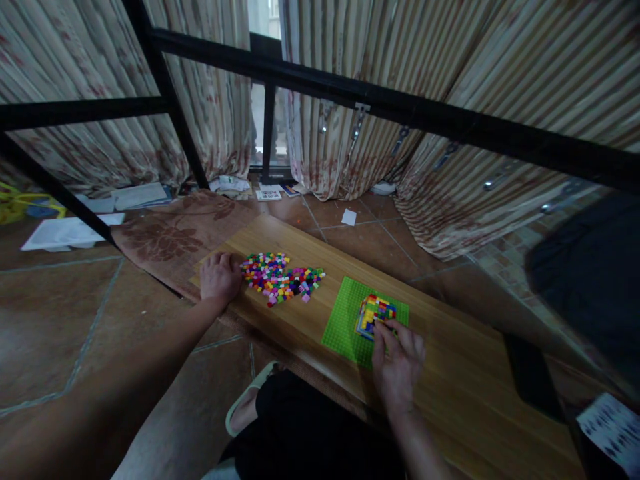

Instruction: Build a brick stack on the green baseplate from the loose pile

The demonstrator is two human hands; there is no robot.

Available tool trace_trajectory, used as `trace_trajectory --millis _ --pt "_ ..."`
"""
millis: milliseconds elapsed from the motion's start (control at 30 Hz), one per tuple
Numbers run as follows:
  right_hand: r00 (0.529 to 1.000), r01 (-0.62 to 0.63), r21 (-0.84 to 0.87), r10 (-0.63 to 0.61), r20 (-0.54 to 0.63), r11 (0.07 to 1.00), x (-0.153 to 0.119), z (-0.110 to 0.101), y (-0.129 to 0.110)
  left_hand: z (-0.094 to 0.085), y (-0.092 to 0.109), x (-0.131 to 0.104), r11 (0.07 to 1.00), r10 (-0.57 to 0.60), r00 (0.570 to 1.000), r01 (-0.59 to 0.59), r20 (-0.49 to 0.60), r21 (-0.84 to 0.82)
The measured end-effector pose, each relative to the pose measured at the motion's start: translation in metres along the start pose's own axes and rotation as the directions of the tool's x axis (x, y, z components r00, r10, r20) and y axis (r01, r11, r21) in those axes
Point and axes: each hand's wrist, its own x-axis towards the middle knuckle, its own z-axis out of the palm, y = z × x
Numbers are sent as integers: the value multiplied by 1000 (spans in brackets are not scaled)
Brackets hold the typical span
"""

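A green studded baseplate [345,322] lies on the wooden board, bearing a small multicoloured brick build [370,313]. My right hand [399,353] reaches over the plate's near right part, thumb and forefinger pinched together at the build's near edge; whatever is between the fingertips is too small to make out. At the left end of the board, my left hand [220,277] rests beside a loose pile of small coloured bricks [273,273]. Its fingers look curled at the pile's left edge, and whether they hold a brick is hidden.
The long wooden board [450,360] has a dark flat object [533,375] near its right end. A brown patterned cloth [170,233] spreads at the left. A black metal frame [390,100] crosses in front of curtains. Papers and a white tray [70,231] lie on the tiled floor.
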Motion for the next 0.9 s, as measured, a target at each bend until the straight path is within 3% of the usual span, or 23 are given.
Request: trace_trajectory --millis 200,300,400,500,700,900 --pt "1000 -27 38 27 -3 999 3 -1 2 1 -1 1 1000 2 1000 -2 -17 9" --pt "997 -30 86 36 -75 996 5 -10 1 1 -1 2 1000 -4 1000 4 -8 16" --pt "984 -13 167 43 -174 986 1 -23 -13 0 0 1 1000 3 1000 -3 -15 12" --pt "996 35 273 -13 -84 961 -15 -26 -41 -1 0 0 1000 4 1000 -4 -14 17" --pt "974 5 429 -101 200 903 -44 3 -91 -3 -1 -2 999 18 1000 -18 3 43" --pt "975 11 463 -112 190 886 -10 47 -106 -3 0 -4 1000 -1 1000 1 6 -1"
